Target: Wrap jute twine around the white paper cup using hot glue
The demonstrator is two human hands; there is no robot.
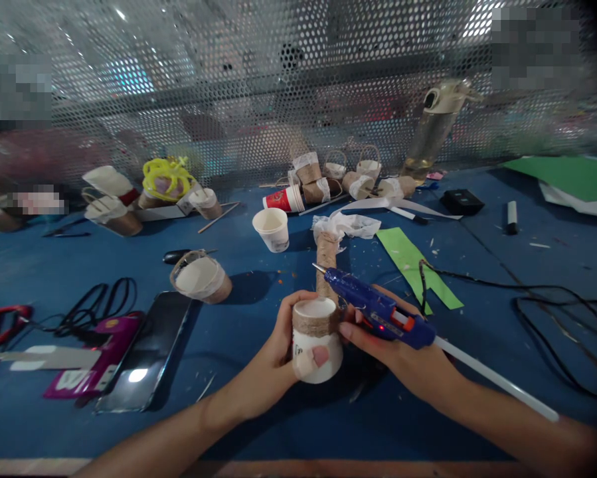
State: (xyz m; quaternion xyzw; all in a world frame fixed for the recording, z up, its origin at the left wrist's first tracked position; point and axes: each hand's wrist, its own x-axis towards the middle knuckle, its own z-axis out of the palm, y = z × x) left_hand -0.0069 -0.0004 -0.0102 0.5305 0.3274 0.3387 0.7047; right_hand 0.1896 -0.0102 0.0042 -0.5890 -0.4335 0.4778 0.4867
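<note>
My left hand [297, 355] is closed around a white paper cup [328, 358], its bandaged thumb lying across the front. Brown twine [313, 324] is wound around the upper part of the cup. In my right hand [382, 338] is a blue glue gun [372, 299], its metal nozzle pointing left above the cup. A small red light glows on the gun, and a long pale glue stick [497, 378] sticks out of its back. The right fingertips are close beside the twine band; whether they touch it I cannot tell. A roll of twine [327, 255] is just behind the cup.
Left of my hands are a lace-trimmed cup basket [203, 279], a phone [146, 352], a purple power strip [99, 358] and red-handled scissors [4, 325]. A plain paper cup [271, 230], green paper [418, 269] and a black cord [477, 279] lie beyond. A perforated metal screen [228, 86] closes the back.
</note>
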